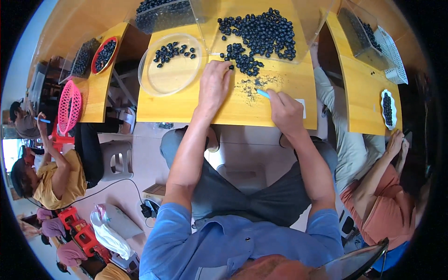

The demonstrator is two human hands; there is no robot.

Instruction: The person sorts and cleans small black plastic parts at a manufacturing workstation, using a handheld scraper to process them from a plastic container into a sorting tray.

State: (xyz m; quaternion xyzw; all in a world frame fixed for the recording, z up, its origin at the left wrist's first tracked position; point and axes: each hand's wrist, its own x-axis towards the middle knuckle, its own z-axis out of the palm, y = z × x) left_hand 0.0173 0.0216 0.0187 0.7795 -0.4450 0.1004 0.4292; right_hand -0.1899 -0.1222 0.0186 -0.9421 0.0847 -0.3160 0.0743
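Observation:
My left hand (214,86) is pinched closed at the table's middle. A small dark round ball (231,67), bead-like or berry-like, sits at its fingertips. My right hand (285,112) is closed around a slim light-blue stick-like tool (262,94), whose tip points left toward dark crumbs (252,88) scattered on the wood. Just beyond both hands lies a loose heap of the same dark balls (261,32), with a smaller cluster (245,60) nearest my fingers. Left of my left hand, a round clear shallow dish (148,74) holds several more balls.
Clear bins (163,18) of dark balls stand at the yellow table's (186,109) far side. People work at side tables left and right. A pink basket (70,107) and red bowl (94,70) are left; a white scalloped dish (393,116) is right. A white card (302,107) lies by my right hand.

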